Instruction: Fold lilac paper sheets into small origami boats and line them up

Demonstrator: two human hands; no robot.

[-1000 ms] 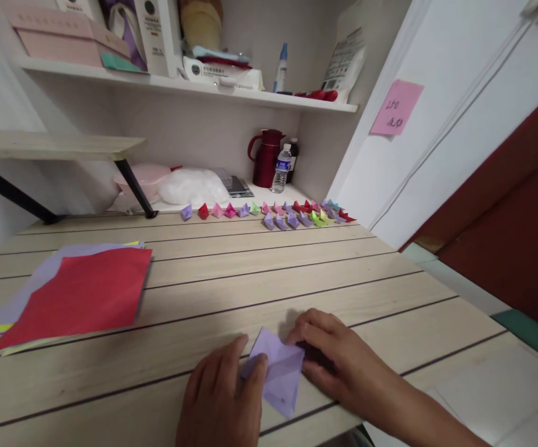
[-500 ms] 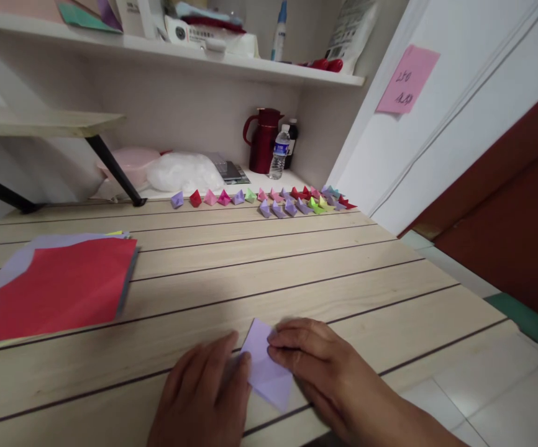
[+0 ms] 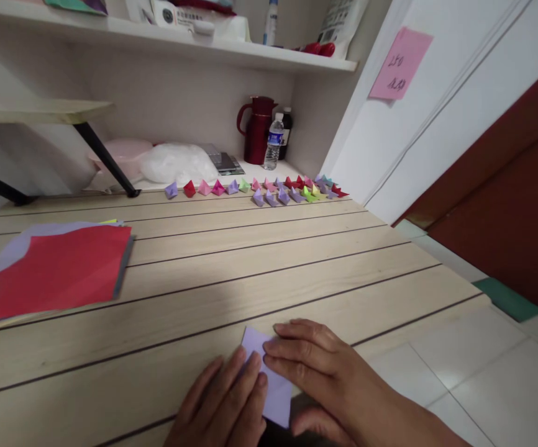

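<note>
A folded piece of light purple paper [image 3: 277, 397] lies near the front edge of the wooden tabletop, between my hands. Extended fingers of my left hand [image 3: 225, 397] press down on its left side, close together; that thumb is mostly hidden. From the right, the fingertips of my right hand [image 3: 318, 366] hold the paper's upper right edge, with the thumb lower down beside its bottom corner. Along the back of the table stand several small folded paper pieces, among them a purple one [image 3: 171, 190] and a red one [image 3: 189, 189].
A stack of coloured sheets with red paper [image 3: 71, 267] on top lies at the left. Behind the table are a dark red jug [image 3: 258, 133], a water bottle [image 3: 273, 143] and a white plastic bag [image 3: 178, 162]. Black legs [image 3: 105, 158] support a raised board [image 3: 40, 110].
My left hand has moved rightward onto the purple paper, its fingers now covering the left side. The paper looks narrower. The view has tilted down slightly.
</note>
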